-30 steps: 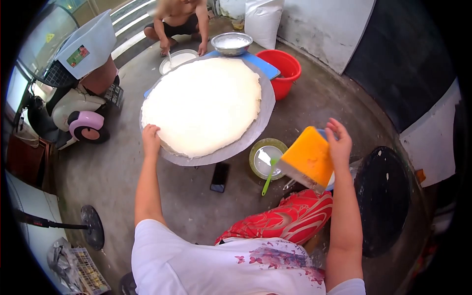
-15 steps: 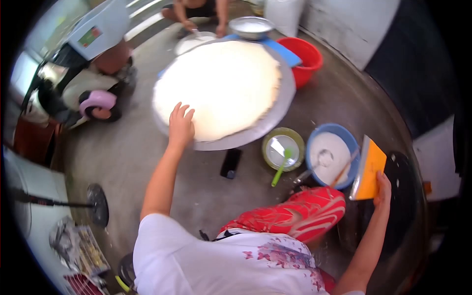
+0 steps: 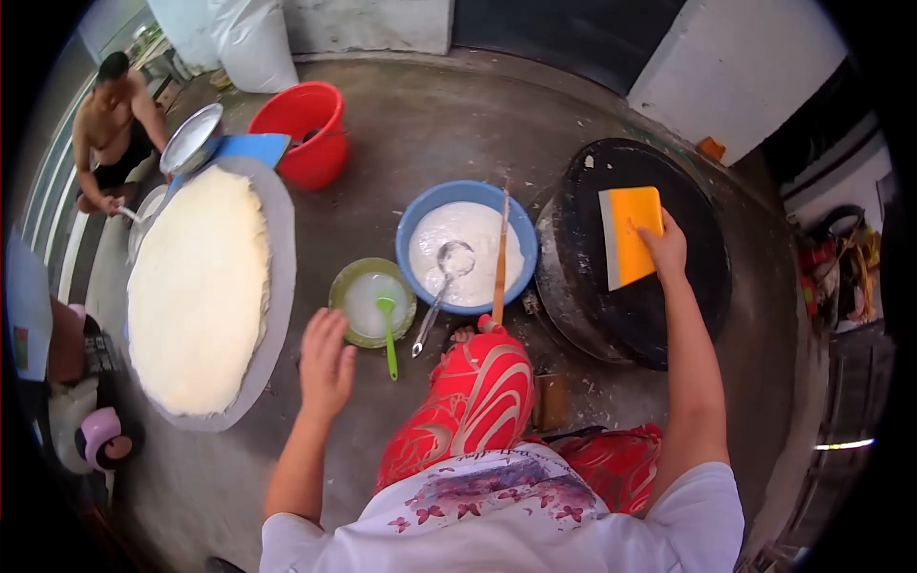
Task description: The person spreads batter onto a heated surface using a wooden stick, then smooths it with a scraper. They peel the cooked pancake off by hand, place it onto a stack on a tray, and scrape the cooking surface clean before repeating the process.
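My right hand [image 3: 667,250] grips a yellow-orange scraper [image 3: 635,229] with a pale straight edge, held over the black round griddle [image 3: 683,315]. My left hand [image 3: 327,368] is empty, fingers stretched out, near the olive-green bowl [image 3: 337,304] of cloudy liquid. A bright green brush or spatula [image 3: 390,339] leans in that bowl, its tip in the liquid. Between my hands stands a blue basin [image 3: 409,239] of white batter. A metal ladle [image 3: 432,313] and a long wooden stick [image 3: 501,250] rest in it.
Large pale round sheets [image 3: 196,286] lie stacked on a grey round board [image 3: 282,229] at left. Behind are a red bucket [image 3: 325,153], a metal bowl [image 3: 194,138] and a white sack [image 3: 250,43]. Another person [image 3: 119,124] crouches at far left, holding a utensil over a pale container.
My view has turned right, towards the griddle. My left hand has come away from the pale sheets, back towards the green bowl. The scraper in my right hand is now above the griddle.
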Motion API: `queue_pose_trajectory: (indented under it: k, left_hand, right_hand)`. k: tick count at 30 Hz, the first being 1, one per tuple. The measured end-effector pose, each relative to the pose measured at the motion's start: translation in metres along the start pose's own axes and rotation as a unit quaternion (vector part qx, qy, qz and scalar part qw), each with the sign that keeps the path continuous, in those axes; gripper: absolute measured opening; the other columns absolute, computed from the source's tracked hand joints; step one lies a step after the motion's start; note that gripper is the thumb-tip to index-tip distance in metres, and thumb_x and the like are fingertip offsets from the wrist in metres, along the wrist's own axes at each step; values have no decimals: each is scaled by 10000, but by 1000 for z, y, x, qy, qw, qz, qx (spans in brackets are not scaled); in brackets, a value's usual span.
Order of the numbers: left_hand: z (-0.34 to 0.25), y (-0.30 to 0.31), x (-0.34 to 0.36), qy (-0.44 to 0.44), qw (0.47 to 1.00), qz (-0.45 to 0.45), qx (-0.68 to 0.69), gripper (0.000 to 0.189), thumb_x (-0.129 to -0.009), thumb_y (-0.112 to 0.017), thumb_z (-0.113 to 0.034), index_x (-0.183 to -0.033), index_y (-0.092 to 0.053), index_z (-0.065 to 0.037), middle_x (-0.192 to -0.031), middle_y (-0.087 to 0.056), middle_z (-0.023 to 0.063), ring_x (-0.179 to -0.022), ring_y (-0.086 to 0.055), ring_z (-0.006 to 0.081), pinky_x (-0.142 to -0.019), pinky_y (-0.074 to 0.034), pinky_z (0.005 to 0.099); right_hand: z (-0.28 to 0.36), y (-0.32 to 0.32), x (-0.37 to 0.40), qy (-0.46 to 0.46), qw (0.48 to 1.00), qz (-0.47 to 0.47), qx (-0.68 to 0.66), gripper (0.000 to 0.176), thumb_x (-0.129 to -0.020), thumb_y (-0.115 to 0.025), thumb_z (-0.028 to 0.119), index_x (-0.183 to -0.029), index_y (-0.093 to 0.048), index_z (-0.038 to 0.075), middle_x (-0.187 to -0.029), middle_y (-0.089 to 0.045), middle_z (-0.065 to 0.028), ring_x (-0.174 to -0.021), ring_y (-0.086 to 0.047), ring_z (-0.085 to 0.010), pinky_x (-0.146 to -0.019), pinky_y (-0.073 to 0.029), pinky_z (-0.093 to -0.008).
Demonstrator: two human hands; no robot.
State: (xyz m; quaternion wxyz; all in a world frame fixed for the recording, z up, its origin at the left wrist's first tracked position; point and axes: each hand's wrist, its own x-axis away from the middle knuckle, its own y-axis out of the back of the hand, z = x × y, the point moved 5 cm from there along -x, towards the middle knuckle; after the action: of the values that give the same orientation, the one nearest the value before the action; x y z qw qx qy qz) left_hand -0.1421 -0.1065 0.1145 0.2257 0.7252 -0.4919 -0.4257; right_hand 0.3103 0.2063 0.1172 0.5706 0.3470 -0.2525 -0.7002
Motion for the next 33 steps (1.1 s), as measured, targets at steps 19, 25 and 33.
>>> queue_pose_trajectory:
  k: [19, 25, 33]
  left_hand:
    - [-28, -310, -108, 461, 497, 153, 719, 376, -895, -393, -269, -1137, -456, 12, -1147, -489, 120, -1054, -484, 250, -900, -390, 371]
    - [-42, -360, -134, 515, 359, 111, 771, 423, -919, -314, -304, -1192, -398, 9, -1255, -394, 153, -1150, -396, 337, -974, -323, 448]
    - [-59, -385, -134, 512, 277, 107, 806, 388, -917, -327, -261, -1188, -395, 8, -1237, -405, 164, -1092, -444, 326, -926, -383, 429]
  right_hand:
    - [31, -46, -117, 60, 950, 65, 299, 595, -725, -632, 235, -1272, -407, 173, -1005, -601, -114, -944, -567, -258, -770, -463, -371]
    - [38, -21, -55, 133, 955, 127, 235, 573, -710, -632, 184, -1249, -439, 160, -983, -598, -149, -909, -571, -298, -779, -457, -373]
    - [40, 0, 31, 151, 970, 166, 88, 579, -689, -655, 141, -1234, -457, 141, -1026, -585, -164, -899, -584, -304, -790, -464, -339]
